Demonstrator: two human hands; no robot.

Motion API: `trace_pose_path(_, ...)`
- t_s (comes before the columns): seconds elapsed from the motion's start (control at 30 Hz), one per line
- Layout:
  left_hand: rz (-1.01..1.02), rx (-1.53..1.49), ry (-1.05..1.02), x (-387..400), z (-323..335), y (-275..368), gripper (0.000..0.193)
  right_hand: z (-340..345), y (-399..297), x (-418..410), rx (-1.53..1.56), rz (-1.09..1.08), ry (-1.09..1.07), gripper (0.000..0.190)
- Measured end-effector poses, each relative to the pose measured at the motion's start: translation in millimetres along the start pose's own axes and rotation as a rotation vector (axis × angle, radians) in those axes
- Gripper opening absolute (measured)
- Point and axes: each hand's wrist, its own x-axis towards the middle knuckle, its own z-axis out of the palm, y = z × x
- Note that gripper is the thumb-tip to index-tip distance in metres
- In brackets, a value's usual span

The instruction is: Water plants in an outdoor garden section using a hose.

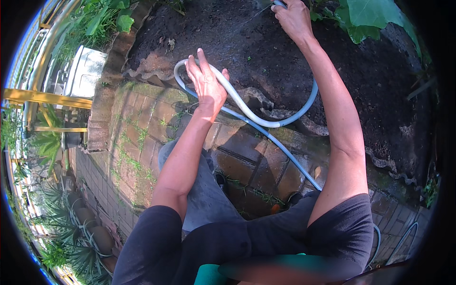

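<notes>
A blue-grey garden hose (233,94) makes a loop over the edge of a bed of dark soil (228,42). My right hand (294,17) grips the hose near its end at the top of the view, and a thin spray of water leaves it toward the left. The nozzle end is partly cut off by the frame. My left hand (208,83) is at the loop's left bend, back up and fingers extended. The hose passes beneath its fingers; whether the palm touches it is hidden. From the loop, the hose runs down past my right knee.
Corrugated edging (254,98) borders the soil. Wet brick paving (235,164) with grass in its joints lies under me. Large green leaves (374,16) overhang the bed. At left are a white container (85,73), a yellow bar (46,98) and potted plants (98,238). More hose (406,237) lies at right.
</notes>
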Motion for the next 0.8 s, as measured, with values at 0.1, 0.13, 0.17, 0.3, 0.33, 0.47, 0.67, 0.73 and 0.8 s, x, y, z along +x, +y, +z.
trace_pose_path(0.1, -0.019, -0.012, -0.016, 1, -2, 1, 0.076, -1, 2, 0, -0.029, 0.026, 0.029, 0.018)
trace_pose_path(0.13, 0.005, -0.013, 0.002, 1, -3, 2, 0.076, -1, 2, 0, -0.031, 0.026, 0.036, 0.018)
trace_pose_path(0.17, 0.017, 0.02, 0.049, 1, -5, 4, 0.07, -1, 2, 0, -0.032, 0.031, 0.033, 0.019)
trace_pose_path(0.3, 0.274, 0.127, 0.183, 3, -17, 8, 0.048, 3, 2, 1, 0.081, 0.115, -0.057, 0.018)
trace_pose_path(0.33, 0.331, 0.051, 0.215, 6, -20, 8, 0.038, 7, 1, 1, 0.076, 0.157, -0.077, 0.025)
trace_pose_path(0.47, 0.42, -0.158, 0.136, 6, -29, 8, 0.027, 18, -7, 1, 0.191, 0.256, -0.106, 0.025)
trace_pose_path(0.67, 0.403, -0.049, 0.1, 4, -35, 3, 0.027, 48, -38, -13, 0.111, -0.13, 0.031, 0.023)
trace_pose_path(0.73, 0.428, -0.044, 0.126, 2, -39, 2, 0.027, 59, -49, -20, 0.025, -0.222, 0.002, 0.022)
trace_pose_path(0.8, 0.462, -0.054, 0.095, -1, -44, 2, 0.028, 71, -61, -25, 0.027, -0.347, 0.02, 0.022)
